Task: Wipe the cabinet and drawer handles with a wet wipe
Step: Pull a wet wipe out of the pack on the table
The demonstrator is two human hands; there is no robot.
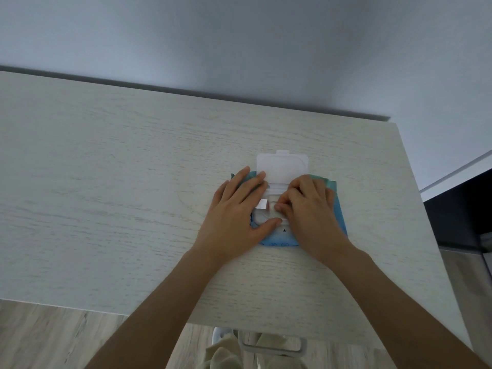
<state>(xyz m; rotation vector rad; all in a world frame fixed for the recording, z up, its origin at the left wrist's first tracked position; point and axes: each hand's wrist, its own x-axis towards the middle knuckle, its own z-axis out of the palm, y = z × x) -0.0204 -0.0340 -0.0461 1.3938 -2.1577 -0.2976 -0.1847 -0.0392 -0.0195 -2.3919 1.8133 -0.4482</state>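
Head camera view, looking down: a blue and green wet wipe pack lies flat on a pale wood-grain cabinet top, toward its right side, with the white flip lid swung open and lying toward the far edge. Both bare hands rest on the pack. The left hand lies spread and flat over the pack's left half, fingers apart, thumb along the near rim of the white opening, pressing rather than gripping. The right hand covers the right half, its fingertips curled together at the opening; whether they pinch a wipe cannot be told. A grey drawer handle shows below the near edge of the top, against a wood-look floor. A plain wall rises behind.
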